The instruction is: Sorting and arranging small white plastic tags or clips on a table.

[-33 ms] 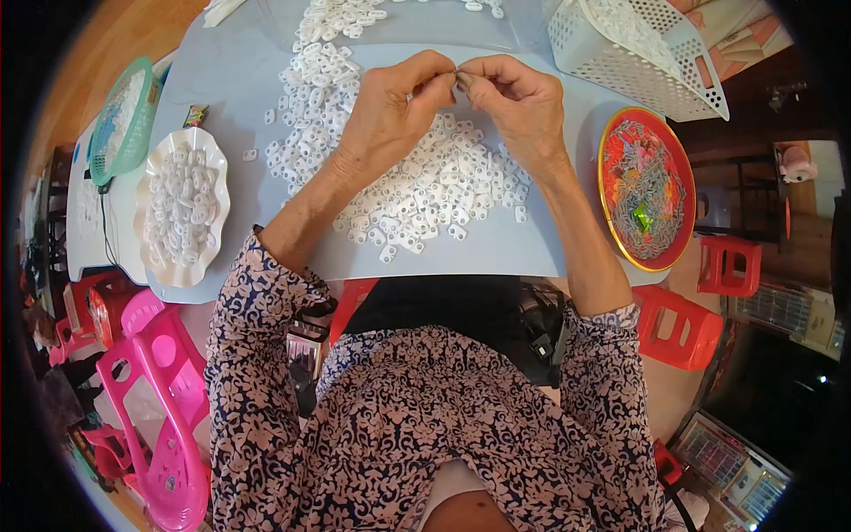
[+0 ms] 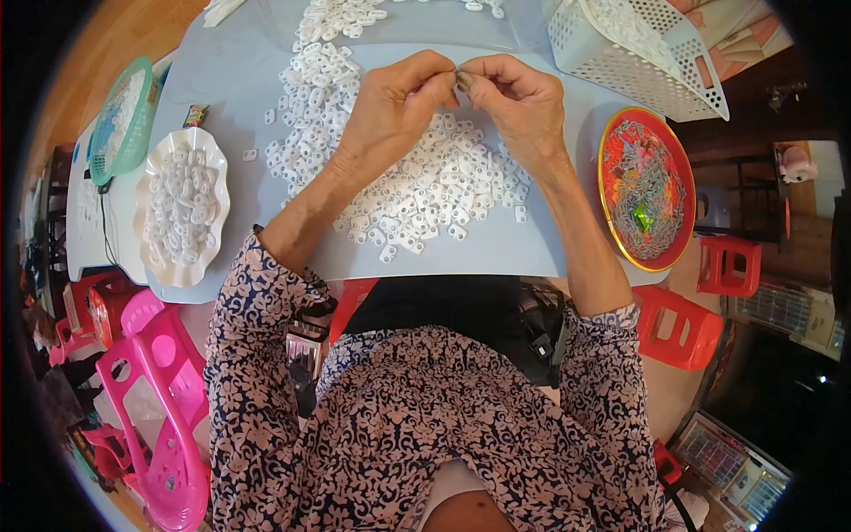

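Over the far side of a heap of small white plastic pieces with holes (image 2: 425,195), my left hand (image 2: 399,106) and my right hand (image 2: 523,102) meet at the fingertips. Both are closed in a pinch. A tiny dark thing seems to show between the fingers, too small to name. To my right lies a red plate with a gold rim (image 2: 681,164), full of thin grey metal pieces like screws or pins (image 2: 656,177) and a green wrapper (image 2: 642,216). On my left, a white wavy-edged dish (image 2: 149,217) holds more white pieces (image 2: 182,199).
The heap runs back across the light blue table (image 2: 239,204). A white perforated basket (image 2: 585,66) stands at the far right, a green basket (image 2: 137,146) at the far left. A small wrapped packet (image 2: 195,115) lies behind the dish. Red stools (image 2: 683,328) and a pink chair (image 2: 173,470) stand beside the table.
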`<state>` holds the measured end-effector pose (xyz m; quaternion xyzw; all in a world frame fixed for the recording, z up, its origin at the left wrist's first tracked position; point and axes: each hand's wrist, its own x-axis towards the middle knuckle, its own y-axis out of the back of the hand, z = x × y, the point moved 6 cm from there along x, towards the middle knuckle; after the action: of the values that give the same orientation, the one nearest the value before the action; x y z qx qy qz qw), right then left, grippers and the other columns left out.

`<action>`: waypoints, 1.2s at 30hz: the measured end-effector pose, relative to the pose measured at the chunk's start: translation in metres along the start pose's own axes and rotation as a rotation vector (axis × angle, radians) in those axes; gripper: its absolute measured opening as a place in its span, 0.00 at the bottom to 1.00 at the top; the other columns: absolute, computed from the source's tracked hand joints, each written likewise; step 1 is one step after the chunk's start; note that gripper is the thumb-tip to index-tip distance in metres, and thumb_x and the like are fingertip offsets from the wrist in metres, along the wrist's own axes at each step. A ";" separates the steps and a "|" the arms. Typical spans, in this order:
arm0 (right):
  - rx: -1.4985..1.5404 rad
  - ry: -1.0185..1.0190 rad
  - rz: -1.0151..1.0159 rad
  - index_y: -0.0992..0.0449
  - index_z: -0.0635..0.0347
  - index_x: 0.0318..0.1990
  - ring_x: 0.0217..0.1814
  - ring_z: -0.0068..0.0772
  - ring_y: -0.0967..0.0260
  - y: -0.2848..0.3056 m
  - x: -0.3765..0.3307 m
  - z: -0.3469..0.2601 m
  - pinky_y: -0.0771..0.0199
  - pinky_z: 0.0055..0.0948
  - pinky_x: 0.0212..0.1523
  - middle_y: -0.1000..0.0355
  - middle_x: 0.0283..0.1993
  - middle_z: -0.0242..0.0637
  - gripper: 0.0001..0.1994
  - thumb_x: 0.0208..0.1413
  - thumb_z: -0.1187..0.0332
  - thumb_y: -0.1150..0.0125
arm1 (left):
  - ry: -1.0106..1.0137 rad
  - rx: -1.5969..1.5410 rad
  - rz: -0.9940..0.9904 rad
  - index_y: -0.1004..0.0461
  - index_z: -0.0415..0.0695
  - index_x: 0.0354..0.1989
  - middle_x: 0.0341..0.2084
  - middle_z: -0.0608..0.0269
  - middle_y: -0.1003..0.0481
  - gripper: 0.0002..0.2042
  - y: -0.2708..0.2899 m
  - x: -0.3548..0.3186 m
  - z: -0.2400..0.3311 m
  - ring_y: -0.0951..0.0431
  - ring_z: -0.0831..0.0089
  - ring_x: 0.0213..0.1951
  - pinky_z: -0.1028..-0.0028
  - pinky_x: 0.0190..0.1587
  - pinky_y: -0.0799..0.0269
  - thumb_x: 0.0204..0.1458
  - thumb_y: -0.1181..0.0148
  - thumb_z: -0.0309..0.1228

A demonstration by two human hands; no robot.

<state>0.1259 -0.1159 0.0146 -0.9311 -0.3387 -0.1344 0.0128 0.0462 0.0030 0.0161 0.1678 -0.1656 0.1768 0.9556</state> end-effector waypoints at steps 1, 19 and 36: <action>0.026 0.002 -0.002 0.22 0.66 0.34 0.27 0.13 0.34 -0.001 0.000 -0.001 0.33 0.15 0.29 0.26 0.27 0.28 0.05 0.49 0.75 0.39 | 0.122 -0.151 -0.027 0.26 0.38 0.34 0.21 0.63 0.25 0.07 -0.002 -0.001 -0.008 0.29 0.78 0.24 0.78 0.27 0.35 0.55 0.49 0.28; -0.953 0.054 -0.010 0.22 0.64 0.29 0.27 0.38 0.26 0.029 0.011 -0.001 0.28 0.29 0.32 0.26 0.24 0.45 0.07 0.43 0.70 0.40 | 0.097 -0.043 -0.054 0.26 0.39 0.32 0.21 0.70 0.27 0.11 -0.002 0.001 -0.010 0.40 0.86 0.19 0.81 0.21 0.44 0.56 0.52 0.33; 0.105 0.016 -0.175 0.22 0.64 0.42 0.31 0.17 0.33 0.010 0.007 -0.002 0.31 0.17 0.33 0.25 0.32 0.31 0.12 0.53 0.67 0.37 | 0.325 -0.555 -0.314 0.27 0.37 0.30 0.20 0.64 0.30 0.14 -0.012 0.008 -0.004 0.31 0.78 0.29 0.78 0.39 0.35 0.60 0.53 0.35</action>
<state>0.1365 -0.1196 0.0194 -0.8950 -0.4251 -0.1243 0.0526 0.0595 -0.0037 0.0125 -0.1050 -0.0253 0.0005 0.9942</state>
